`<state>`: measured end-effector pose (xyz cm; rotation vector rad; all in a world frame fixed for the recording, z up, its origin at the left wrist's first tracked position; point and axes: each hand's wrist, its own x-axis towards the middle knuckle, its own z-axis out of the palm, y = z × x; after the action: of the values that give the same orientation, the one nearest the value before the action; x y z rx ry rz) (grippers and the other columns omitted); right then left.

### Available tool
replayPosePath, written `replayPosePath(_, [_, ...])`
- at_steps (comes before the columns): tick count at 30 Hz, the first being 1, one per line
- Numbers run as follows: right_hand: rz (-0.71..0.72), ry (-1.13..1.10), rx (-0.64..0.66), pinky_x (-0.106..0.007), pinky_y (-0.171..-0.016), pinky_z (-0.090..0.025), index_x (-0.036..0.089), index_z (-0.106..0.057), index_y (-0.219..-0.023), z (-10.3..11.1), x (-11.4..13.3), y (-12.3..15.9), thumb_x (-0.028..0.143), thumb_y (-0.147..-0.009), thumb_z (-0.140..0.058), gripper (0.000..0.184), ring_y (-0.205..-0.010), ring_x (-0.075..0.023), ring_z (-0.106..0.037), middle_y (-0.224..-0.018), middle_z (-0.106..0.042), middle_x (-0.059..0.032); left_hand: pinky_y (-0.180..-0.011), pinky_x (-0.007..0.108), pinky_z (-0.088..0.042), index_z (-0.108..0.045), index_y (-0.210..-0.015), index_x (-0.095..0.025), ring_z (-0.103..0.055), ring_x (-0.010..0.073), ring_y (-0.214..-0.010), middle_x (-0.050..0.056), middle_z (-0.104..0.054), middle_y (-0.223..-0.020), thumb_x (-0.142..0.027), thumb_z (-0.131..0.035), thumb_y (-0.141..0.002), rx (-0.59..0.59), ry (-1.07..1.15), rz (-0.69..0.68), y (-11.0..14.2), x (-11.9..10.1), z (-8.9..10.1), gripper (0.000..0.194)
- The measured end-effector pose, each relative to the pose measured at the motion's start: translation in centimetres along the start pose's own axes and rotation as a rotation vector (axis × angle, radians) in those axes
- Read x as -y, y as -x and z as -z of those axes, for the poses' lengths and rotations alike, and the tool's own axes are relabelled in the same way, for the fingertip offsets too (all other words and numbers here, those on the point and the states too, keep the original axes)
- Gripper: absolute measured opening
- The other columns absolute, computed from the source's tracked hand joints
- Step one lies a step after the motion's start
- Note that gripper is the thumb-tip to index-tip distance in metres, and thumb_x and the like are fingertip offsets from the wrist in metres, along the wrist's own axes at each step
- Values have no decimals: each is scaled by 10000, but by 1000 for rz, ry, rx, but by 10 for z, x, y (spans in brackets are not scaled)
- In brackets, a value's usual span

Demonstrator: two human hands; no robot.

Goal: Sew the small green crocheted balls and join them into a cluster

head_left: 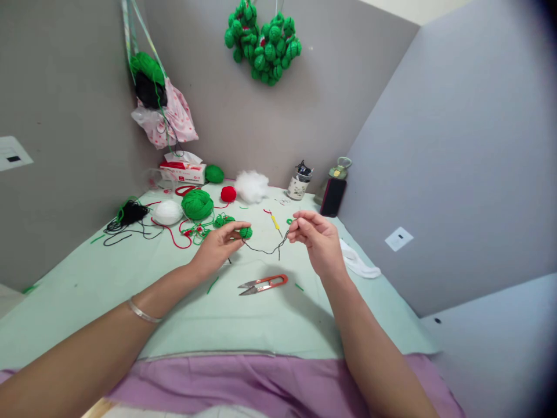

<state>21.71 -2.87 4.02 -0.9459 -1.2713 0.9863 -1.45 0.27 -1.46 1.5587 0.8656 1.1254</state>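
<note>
My left hand (221, 247) grips a small green crocheted ball (246, 233) between thumb and fingers. From the ball a black thread (263, 251) sags across to my right hand (317, 238). The fingertips of that hand are pinched together on the thread; whether a needle is among them is too small to tell. Beyond the thread lies a yellow-handled crochet hook (275, 222). A small green ring (289, 221) is just left of my right fingertips. Below both hands, orange-handled thread snips (263, 284) rest on the pale green cloth (187, 325).
At the left are black yarn (131, 213), a white yarn ball (168, 212) and a green yarn ball (197, 204). Farther back stand a red yarn ball (228, 194), white stuffing (252, 186), a tissue box (183, 169), a jar (299, 184) and a phone (333, 197). Green crocheted pieces (265, 43) hang above.
</note>
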Motion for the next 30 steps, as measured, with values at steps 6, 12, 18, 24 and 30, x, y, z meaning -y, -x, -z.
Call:
replayPosePath(6, [123,37,-84,-279,-543,-461,263,-563,-990,15,11,-2,494,-862,-588,264,-537,-109,-479,-719,-557,9,-804,329,-496,-683,-1052,-194,-649,197,-870,41,-689,-910,-315,-711,-785,-40,-87,-39,-2,5,1,295])
replayPosePath(12, [88,46,8,-278,-552,-416,229,-621,-834,8,5,1,417,-841,-652,191,-557,-109,-460,-732,-564,1,-831,322,-513,-643,-1052,-204,-641,177,-893,46,-669,-1043,-271,-731,-767,-55,-35,-61,1,-2,-1,306])
replayPosePath(18, [216,478,142,-284,-618,-382,198,-712,-793,-22,-11,18,272,-864,-655,117,-681,-137,-485,-761,-565,-24,-825,340,-515,-632,-1046,-194,-651,182,-860,28,-670,-909,-266,-735,-778,-18,11,-60,6,-5,-5,295])
replayPosePath(24, [207,591,217,-279,-619,-369,205,-689,-776,-29,-17,24,217,-879,-615,128,-646,-131,-472,-710,-536,-3,-849,357,-530,-640,-1039,-200,-642,187,-912,41,-654,-995,-256,-733,-778,-20,38,-92,6,-5,-7,283])
replayPosePath(30, [212,589,215,-276,-612,-378,209,-691,-776,-30,-17,24,225,-880,-604,137,-636,-130,-488,-707,-555,-5,-847,355,-536,-658,-1024,-202,-627,174,-894,41,-637,-1028,-232,-725,-773,-36,12,-115,7,-7,-8,262])
